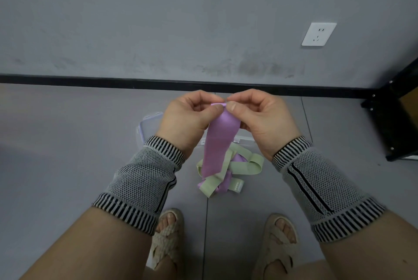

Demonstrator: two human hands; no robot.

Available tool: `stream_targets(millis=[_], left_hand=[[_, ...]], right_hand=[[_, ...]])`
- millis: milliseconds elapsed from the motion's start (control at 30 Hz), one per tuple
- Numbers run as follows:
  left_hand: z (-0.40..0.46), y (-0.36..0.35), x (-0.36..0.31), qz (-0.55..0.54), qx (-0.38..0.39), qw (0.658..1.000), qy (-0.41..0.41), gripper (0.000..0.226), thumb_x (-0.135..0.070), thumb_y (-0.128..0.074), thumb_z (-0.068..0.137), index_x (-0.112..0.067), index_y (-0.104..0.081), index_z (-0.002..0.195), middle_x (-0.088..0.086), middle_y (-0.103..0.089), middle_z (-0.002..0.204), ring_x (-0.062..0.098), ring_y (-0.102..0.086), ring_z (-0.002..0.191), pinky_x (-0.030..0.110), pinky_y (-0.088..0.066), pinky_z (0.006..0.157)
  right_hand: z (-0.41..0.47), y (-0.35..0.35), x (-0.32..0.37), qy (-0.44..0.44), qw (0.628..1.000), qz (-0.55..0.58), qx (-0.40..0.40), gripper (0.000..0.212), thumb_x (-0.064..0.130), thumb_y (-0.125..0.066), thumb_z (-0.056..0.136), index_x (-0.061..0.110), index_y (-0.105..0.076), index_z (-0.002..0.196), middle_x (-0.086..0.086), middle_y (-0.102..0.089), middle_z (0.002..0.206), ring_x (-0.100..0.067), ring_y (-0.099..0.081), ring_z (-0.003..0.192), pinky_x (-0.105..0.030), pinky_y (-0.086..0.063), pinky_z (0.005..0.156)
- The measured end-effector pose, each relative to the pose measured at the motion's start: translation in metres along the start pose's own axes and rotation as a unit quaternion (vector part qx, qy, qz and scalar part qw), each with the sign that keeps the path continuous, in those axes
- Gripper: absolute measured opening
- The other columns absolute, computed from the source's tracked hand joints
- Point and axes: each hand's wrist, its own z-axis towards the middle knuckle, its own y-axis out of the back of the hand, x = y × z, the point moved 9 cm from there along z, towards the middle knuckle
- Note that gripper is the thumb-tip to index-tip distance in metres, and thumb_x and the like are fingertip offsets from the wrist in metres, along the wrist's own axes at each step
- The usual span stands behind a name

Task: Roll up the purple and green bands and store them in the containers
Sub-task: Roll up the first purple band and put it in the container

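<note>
Hands (191, 114) (262, 117) pinching purple band (220, 141) top edge

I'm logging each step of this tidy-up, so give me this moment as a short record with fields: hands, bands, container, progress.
left hand: left hand pinches the top end of the purple band
right hand: right hand pinches the same end, just starting a roll
purple band: hangs down to the pile on the floor
green band: green band lies tangled on the floor, untouched
container: clear plastic container on the floor behind the hands, mostly hidden
progress: nothing stored yet, as far as visible
</note>
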Motion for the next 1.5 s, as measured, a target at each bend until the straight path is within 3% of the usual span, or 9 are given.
stream_targets(millis=[167,267,467,633,733,900,1067,1400,1500], left_hand=[[0.0,-0.003,0.004,-0.011,0.005,1.0,0.016,0.016,0.004,-0.064,0.082,-0.012,-0.067,0.08,0.008,-0.067,0.075,0.012,-0.06,0.064,0.02,-0.048,0.057],[0.0,0.0,0.008,0.002,-0.01,0.999,0.032,0.013,0.0,-0.068,0.081,-0.013,-0.066,0.083,0.008,-0.064,0.072,0.007,-0.049,0.051,0.018,-0.04,0.049],[0.0,0.002,-0.001,0.036,-0.031,0.999,-0.002,0.013,0.003,-0.067,0.08,-0.009,-0.065,0.078,0.0,-0.061,0.061,-0.001,-0.051,0.044,0.01,-0.04,0.047],[0.0,0.004,-0.006,0.036,-0.033,0.998,-0.032,0.016,0.002,-0.068,0.081,-0.014,-0.065,0.08,0.004,-0.066,0.072,0.004,-0.06,0.06,0.014,-0.046,0.058],[0.001,0.004,0.002,0.03,-0.032,0.999,-0.009,0.016,-0.001,-0.069,0.08,-0.015,-0.064,0.088,0.003,-0.07,0.078,0.004,-0.063,0.064,0.015,-0.048,0.06],[0.001,0.0,0.01,0.105,-0.01,0.994,0.019,0.011,-0.005,-0.07,0.081,-0.013,-0.064,0.084,-0.006,-0.065,0.06,-0.002,-0.056,0.05,0.009,-0.041,0.05],[0.002,0.0,0.008,0.102,-0.021,0.994,0.019,0.007,-0.006,-0.068,0.083,-0.012,-0.064,0.081,-0.012,-0.06,0.049,-0.003,-0.052,0.045,0.008,-0.039,0.047],[0.0,0.001,0.006,0.052,-0.031,0.997,0.038,0.021,-0.009,-0.062,0.088,-0.005,-0.059,0.068,-0.011,-0.049,0.04,0.0,-0.042,0.036,0.011,-0.033,0.04],[0.0,0.004,0.008,0.057,-0.035,0.997,0.044,0.019,-0.007,-0.062,0.087,-0.007,-0.061,0.068,-0.011,-0.052,0.042,0.0,-0.044,0.038,0.011,-0.034,0.04]], right_hand=[[0.0,0.003,0.003,0.021,0.999,-0.033,-0.029,0.02,0.001,-0.069,0.08,0.019,-0.068,0.072,-0.003,-0.071,0.077,-0.017,-0.066,0.075,-0.045,-0.057,0.08],[0.001,0.007,0.002,0.022,0.998,-0.038,-0.039,0.021,0.0,-0.07,0.079,0.02,-0.068,0.071,-0.004,-0.071,0.078,-0.015,-0.065,0.075,-0.044,-0.056,0.082],[0.0,0.003,0.001,0.02,0.999,-0.034,-0.03,0.018,0.001,-0.07,0.078,0.018,-0.066,0.076,-0.004,-0.069,0.081,-0.018,-0.064,0.079,-0.042,-0.056,0.082],[0.002,0.003,-0.005,-0.011,1.0,-0.011,-0.012,0.012,0.005,-0.07,0.081,0.016,-0.069,0.078,-0.006,-0.07,0.077,-0.017,-0.066,0.074,-0.043,-0.057,0.08],[0.002,0.004,-0.008,-0.025,0.999,0.024,-0.019,0.014,0.001,-0.068,0.081,0.013,-0.068,0.075,-0.009,-0.07,0.076,-0.019,-0.066,0.073,-0.043,-0.057,0.078],[0.005,0.013,-0.014,-0.045,0.995,0.065,-0.058,0.016,-0.003,-0.067,0.081,0.011,-0.067,0.073,-0.014,-0.067,0.078,-0.026,-0.063,0.076,-0.05,-0.054,0.082],[0.006,0.015,-0.013,-0.027,0.996,0.034,-0.073,0.02,-0.003,-0.069,0.078,0.016,-0.067,0.07,-0.014,-0.067,0.079,-0.026,-0.062,0.077,-0.052,-0.052,0.083],[0.003,0.007,-0.006,0.004,0.999,-0.015,-0.051,0.02,-0.006,-0.069,0.077,0.012,-0.065,0.072,-0.019,-0.066,0.079,-0.021,-0.059,0.073,-0.046,-0.054,0.078],[0.003,0.004,-0.005,0.006,0.999,-0.024,-0.044,0.022,-0.007,-0.068,0.077,0.014,-0.065,0.071,-0.011,-0.066,0.076,-0.019,-0.059,0.071,-0.041,-0.054,0.076]])
